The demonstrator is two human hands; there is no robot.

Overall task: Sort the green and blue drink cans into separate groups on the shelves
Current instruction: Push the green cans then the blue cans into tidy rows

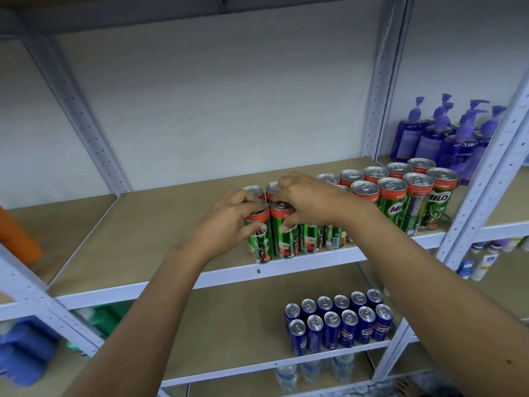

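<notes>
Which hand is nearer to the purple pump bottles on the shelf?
Right. The right hand grips a green can in the front row, on the side toward the purple pump bottles; the left hand is farther left.

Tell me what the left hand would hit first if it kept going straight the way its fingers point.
The left hand grips the front-left green can, fingers pointing right. Straight on, it would likely meet the neighbouring green can that the right hand holds, though depth is hard to judge.

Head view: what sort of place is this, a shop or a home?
Probably a stockroom or small shop: bare metal shelving holds many identical green cans, blue cans below, and rows of purple pump bottles.
</notes>
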